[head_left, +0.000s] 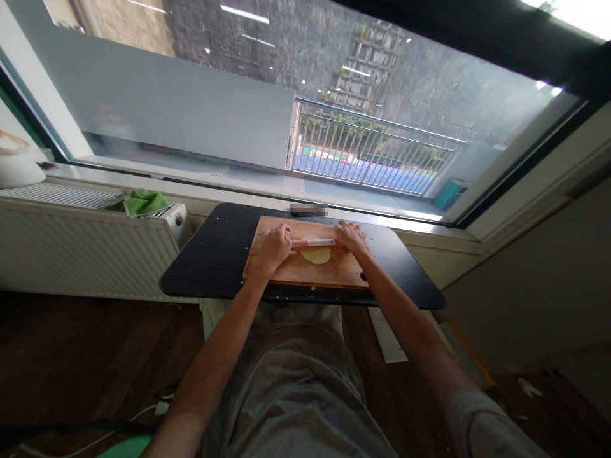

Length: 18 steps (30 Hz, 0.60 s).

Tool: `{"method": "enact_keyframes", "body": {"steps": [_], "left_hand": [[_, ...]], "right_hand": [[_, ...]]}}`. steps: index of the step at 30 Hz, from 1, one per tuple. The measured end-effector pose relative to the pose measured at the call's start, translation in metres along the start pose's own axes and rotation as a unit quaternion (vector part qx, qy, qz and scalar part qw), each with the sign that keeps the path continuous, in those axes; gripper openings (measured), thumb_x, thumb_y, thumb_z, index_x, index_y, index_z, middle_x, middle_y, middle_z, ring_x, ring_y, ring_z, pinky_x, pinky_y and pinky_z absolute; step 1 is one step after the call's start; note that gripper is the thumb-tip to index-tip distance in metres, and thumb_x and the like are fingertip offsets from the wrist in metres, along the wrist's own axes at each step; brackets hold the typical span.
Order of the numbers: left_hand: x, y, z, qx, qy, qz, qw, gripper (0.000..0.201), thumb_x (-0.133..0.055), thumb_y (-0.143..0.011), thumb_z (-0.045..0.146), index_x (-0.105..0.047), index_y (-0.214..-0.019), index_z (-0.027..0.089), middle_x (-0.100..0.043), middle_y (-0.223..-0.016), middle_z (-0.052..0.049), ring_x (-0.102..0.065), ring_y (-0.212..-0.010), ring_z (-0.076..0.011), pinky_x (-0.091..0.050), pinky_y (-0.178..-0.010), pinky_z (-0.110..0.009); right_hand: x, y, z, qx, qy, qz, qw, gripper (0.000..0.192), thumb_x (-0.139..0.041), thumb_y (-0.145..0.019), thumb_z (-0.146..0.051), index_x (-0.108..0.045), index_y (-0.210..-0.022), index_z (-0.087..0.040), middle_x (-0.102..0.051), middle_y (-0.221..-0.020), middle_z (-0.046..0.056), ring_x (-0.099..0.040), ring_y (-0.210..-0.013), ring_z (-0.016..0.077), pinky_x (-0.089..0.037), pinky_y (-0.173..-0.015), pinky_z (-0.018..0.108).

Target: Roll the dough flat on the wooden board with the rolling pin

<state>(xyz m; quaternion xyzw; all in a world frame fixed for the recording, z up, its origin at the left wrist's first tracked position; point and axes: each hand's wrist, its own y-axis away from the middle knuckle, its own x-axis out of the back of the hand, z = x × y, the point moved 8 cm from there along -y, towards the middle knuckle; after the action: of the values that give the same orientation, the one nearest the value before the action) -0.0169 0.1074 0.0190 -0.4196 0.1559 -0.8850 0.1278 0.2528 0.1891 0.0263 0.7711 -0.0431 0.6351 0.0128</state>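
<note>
A thin wooden rolling pin [310,243] with a pale label lies crosswise on a flat sheet of dough [317,256]. The dough rests near the middle of a wooden cutting board [305,276]. At the pin's left end, my left hand [277,247] is closed around it. My right hand [352,236] holds the right end, its fingers bent over the pin and partly hiding it. The dough bulges out on the near side of the pin, between my hands.
The board lies on a small black table [200,267] scattered with crumbs. A blurred dark object [309,209] stands at its far edge, by the window. To the left are a radiator [86,245] and a green cloth [146,202].
</note>
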Motion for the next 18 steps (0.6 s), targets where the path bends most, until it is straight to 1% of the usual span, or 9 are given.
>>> {"method": "enact_keyframes", "body": {"steps": [2, 10, 15, 18], "left_hand": [[-0.001, 0.000, -0.001, 0.001, 0.001, 0.003, 1.000, 0.033, -0.045, -0.106, 0.014, -0.074, -0.121, 0.018, -0.081, -0.123, -0.013, -0.076, -0.117, -0.0248, -0.055, -0.106, -0.034], [-0.001, -0.001, -0.002, 0.006, 0.007, 0.011, 1.000, 0.034, -0.046, -0.106, 0.014, -0.074, -0.124, 0.021, -0.081, -0.124, -0.012, -0.075, -0.119, -0.0239, -0.054, -0.107, -0.034], [0.000, 0.000, -0.001, 0.003, 0.004, 0.007, 1.000, 0.036, -0.044, -0.105, 0.013, -0.073, -0.124, 0.019, -0.081, -0.125, -0.012, -0.075, -0.119, -0.0247, -0.055, -0.108, -0.035], [0.001, 0.000, 0.000, 0.004, 0.003, 0.005, 1.000, 0.037, -0.043, -0.106, 0.012, -0.073, -0.124, 0.020, -0.081, -0.126, -0.012, -0.075, -0.119, -0.0243, -0.055, -0.108, -0.035]], "right_hand": [[0.001, -0.004, -0.003, -0.003, -0.002, 0.001, 1.000, 0.053, -0.030, -0.114, -0.047, -0.057, -0.154, -0.026, -0.057, -0.155, 0.020, -0.050, -0.145, 0.0381, -0.039, -0.119, 0.066], [0.007, -0.022, -0.011, 0.010, -0.056, 0.067, 0.996, 0.048, -0.033, -0.111, -0.041, -0.069, -0.136, -0.022, -0.066, -0.143, 0.019, -0.055, -0.135, 0.0369, -0.045, -0.114, 0.055], [0.010, -0.031, -0.020, 0.022, -0.078, 0.102, 0.992, 0.047, -0.033, -0.111, -0.039, -0.072, -0.131, -0.021, -0.069, -0.140, 0.017, -0.056, -0.133, 0.0348, -0.046, -0.112, 0.049], [0.012, -0.036, -0.024, 0.025, -0.079, 0.111, 0.990, 0.046, -0.034, -0.111, -0.036, -0.073, -0.129, -0.020, -0.070, -0.139, 0.017, -0.057, -0.131, 0.0344, -0.047, -0.111, 0.048]]}}
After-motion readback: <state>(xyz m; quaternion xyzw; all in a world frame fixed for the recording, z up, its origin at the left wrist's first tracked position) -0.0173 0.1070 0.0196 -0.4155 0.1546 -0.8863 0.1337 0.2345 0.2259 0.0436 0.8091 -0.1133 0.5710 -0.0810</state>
